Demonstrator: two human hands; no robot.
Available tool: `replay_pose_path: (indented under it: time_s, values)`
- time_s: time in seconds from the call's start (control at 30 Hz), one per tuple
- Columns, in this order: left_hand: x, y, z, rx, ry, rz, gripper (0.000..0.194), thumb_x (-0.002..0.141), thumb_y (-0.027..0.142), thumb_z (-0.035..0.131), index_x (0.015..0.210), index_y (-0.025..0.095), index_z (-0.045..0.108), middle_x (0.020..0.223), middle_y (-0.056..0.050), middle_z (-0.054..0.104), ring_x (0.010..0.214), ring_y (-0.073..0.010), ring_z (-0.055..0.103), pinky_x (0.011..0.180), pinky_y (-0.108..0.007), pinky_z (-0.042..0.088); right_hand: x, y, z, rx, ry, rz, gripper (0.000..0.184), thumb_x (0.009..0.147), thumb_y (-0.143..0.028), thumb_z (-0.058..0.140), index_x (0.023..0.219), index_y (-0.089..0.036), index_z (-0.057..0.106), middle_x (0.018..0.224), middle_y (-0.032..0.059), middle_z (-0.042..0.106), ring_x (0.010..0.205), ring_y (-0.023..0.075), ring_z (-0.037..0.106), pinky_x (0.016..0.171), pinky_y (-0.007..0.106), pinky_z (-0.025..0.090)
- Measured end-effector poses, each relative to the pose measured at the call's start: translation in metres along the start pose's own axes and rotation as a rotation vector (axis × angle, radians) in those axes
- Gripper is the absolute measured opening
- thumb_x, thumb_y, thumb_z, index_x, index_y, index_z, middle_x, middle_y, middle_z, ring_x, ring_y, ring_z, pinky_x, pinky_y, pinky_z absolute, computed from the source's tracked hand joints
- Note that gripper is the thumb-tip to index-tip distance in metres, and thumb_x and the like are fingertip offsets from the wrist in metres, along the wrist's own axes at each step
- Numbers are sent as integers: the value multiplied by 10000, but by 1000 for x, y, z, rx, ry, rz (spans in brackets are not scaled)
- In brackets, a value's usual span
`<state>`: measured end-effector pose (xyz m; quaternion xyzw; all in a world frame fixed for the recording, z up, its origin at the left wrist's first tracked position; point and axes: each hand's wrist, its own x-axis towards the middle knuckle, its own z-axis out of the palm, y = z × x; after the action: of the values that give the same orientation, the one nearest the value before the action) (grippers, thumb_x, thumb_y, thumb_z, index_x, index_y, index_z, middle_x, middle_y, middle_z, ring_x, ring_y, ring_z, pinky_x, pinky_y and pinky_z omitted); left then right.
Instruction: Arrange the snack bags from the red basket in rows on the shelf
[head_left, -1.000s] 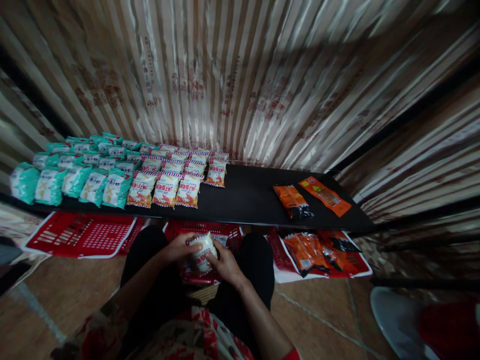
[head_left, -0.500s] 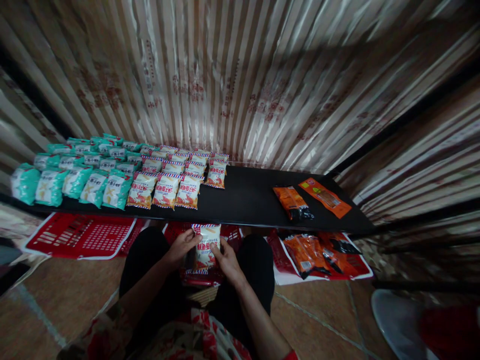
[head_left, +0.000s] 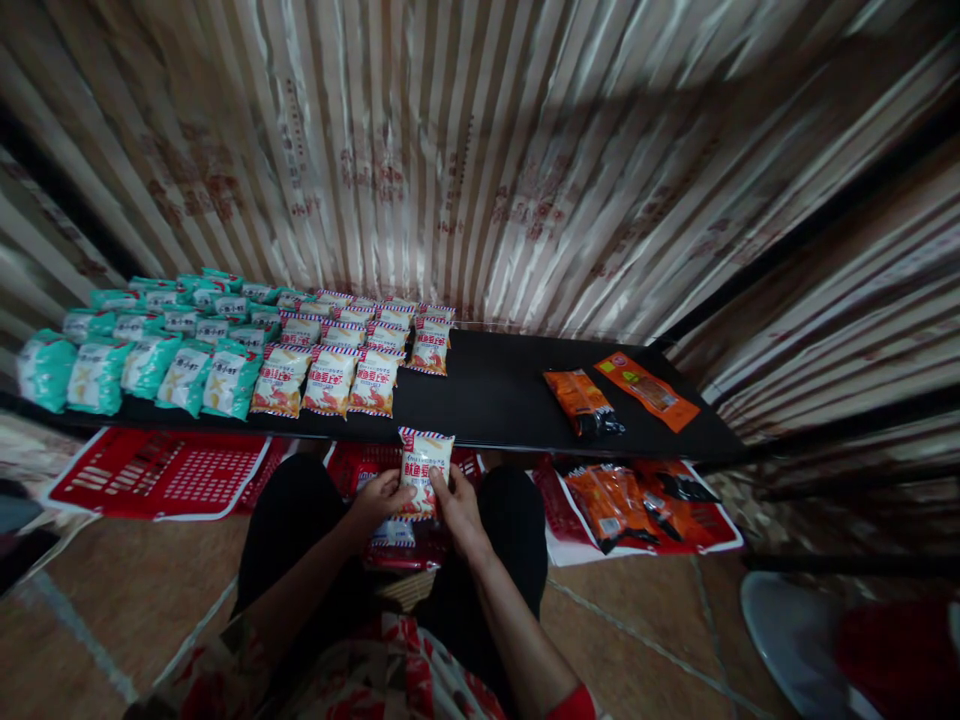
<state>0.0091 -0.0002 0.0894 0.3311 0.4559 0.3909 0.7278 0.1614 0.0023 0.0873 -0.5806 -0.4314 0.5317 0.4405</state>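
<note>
Between my two hands I hold a white snack bag [head_left: 425,462] with red lettering and striped ends, upright at the shelf's front edge. My left hand [head_left: 381,497] grips its lower left side, and my right hand [head_left: 459,508] has its right side, thumb on the front. Behind it on the black shelf [head_left: 495,385] stand rows of matching white snack bags [head_left: 328,380]. To their left are several rows of teal snack bags [head_left: 180,377]. Under my hands, partly hidden, is a red basket [head_left: 352,460] with another bag [head_left: 394,533] inside.
Two orange packets, one with a black end [head_left: 581,402] and one flat [head_left: 649,390], lie on the shelf's right side. Below stand a red basket [head_left: 161,475] at left and a red basket [head_left: 731,535] of orange packets at right. A striped curtain [head_left: 480,150] hangs behind.
My hands have raised the white snack bag and brought it slightly right, toward the shelf edge. A bag in the basket beneath now shows more. The shelf's contents look the same.
</note>
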Motion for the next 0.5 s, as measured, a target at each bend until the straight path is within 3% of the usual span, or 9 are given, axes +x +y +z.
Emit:
replay_pose_path:
  time_s: [0.2,0.5]
  values:
    - [2,-3,-1,38,46,46,527,585,395,756,993,120,566,1049,-130,672,1004,-267,615,847,-344,491,-1,-4,4,98,-43,36,483,722,-556,585,1011,-170,565,929,69,693,840,238,647,742,364,516]
    - [7,9,5,94,91,62,530,593,446,735,990,127,588,976,-105,697,948,-272,633,815,-359,496,-7,-15,-8,234,-247,43,613,683,-470,672,1196,-194,480,1078,73,656,951,220,629,888,391,471]
